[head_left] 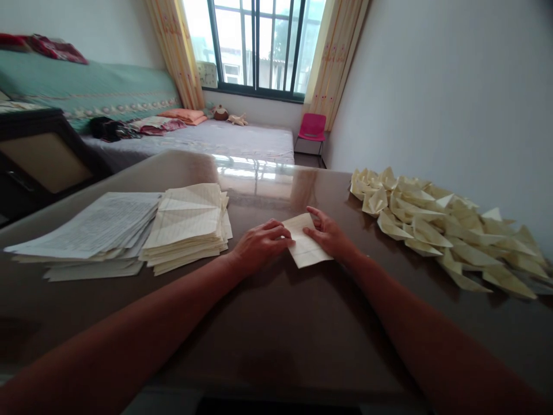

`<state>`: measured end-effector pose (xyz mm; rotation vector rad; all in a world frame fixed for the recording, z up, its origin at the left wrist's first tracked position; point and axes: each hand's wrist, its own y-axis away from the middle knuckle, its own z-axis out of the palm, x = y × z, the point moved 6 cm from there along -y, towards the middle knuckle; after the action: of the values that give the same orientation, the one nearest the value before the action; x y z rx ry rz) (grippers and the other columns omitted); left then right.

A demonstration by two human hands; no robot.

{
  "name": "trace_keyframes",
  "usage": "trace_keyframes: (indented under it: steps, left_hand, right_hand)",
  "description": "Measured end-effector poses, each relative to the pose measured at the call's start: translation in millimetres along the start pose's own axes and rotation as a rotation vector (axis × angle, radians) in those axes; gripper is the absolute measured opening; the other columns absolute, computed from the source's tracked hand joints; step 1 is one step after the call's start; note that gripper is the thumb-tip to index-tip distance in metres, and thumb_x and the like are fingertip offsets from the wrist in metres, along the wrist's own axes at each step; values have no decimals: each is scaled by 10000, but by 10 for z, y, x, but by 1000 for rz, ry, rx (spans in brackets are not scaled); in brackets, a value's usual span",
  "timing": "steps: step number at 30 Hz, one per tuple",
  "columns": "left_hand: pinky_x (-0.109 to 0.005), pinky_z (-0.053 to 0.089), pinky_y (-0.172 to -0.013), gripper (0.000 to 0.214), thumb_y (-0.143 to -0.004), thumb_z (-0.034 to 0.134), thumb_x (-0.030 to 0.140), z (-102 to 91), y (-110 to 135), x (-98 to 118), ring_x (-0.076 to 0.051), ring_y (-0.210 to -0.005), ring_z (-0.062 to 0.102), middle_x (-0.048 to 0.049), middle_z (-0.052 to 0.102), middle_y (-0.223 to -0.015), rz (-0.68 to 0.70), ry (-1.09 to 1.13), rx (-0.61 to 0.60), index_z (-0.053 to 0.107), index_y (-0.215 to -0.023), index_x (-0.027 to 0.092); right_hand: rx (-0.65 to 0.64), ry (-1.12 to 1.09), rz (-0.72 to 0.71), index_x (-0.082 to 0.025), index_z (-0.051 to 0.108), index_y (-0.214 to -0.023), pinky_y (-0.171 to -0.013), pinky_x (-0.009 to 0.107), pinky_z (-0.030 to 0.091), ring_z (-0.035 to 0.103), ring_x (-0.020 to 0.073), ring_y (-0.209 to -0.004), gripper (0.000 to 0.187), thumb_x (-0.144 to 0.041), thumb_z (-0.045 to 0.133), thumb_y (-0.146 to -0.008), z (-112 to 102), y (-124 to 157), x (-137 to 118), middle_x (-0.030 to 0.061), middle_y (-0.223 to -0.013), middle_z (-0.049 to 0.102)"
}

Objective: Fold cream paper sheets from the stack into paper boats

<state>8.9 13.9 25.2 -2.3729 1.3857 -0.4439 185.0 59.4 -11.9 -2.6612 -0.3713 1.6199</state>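
A folded sheet of cream paper lies on the brown table between my hands. My left hand has its fingers curled on the sheet's left edge, pinching it there. On the right side, my right hand rests over the edge, its thumb on top of the paper and its forefinger stretched out beyond the far corner. A stack of creased cream paper stands left of my left hand. Farther right of my right hand sit several folded paper boats, packed close together in rows.
Printed white sheets are piled at the table's left, beside the cream stack. The glossy table reaches toward a bed below the window. A pink chair stands by the right wall, and a dark cabinet at the left.
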Motion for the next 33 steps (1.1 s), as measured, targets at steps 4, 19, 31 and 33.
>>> trace_keyframes:
  steps: [4, 19, 31, 33]
  left_hand:
    - [-242, 469, -746, 316, -978, 379, 286, 72, -3, 32, -159, -932, 553, -44, 662, -1003, -25, -108, -64, 692, -972, 241]
    - [-234, 453, -890, 277, -944, 436, 214, 70, 65, -67, -137, -972, 590, -15, 680, -1079, 46, 135, -137, 686, -1061, 225]
    - [-255, 464, -880, 317, -915, 428, 168, 15, 63, -40, -172, -1034, 564, -8, 674, -1146, 63, 55, -238, 677, -1099, 234]
    - [-258, 466, -876, 310, -911, 433, 167, 24, 66, -41, -176, -1034, 563, -11, 674, -1141, 55, 46, -245, 680, -1088, 228]
  right_hand:
    - [139, 369, -209, -201, 503, -1314, -824, 387, 515, 584, 250, -1033, 555, -351, 639, -797, -206, 109, -282, 122, -1252, 589]
    - [-421, 390, -427, -230, 703, -1011, -845, 297, 443, 583, 179, -931, 201, -238, 633, -822, 91, 394, -436, 48, -993, 660]
    - [-196, 470, -32, -160, 605, -734, -573, 230, 325, 452, 108, -600, 289, -412, 533, -856, -7, 279, -228, -30, -637, 544]
    - [-169, 537, 8, -168, 621, -757, -580, 237, 323, 478, 117, -602, 256, -395, 540, -844, -8, 279, -232, -18, -649, 579]
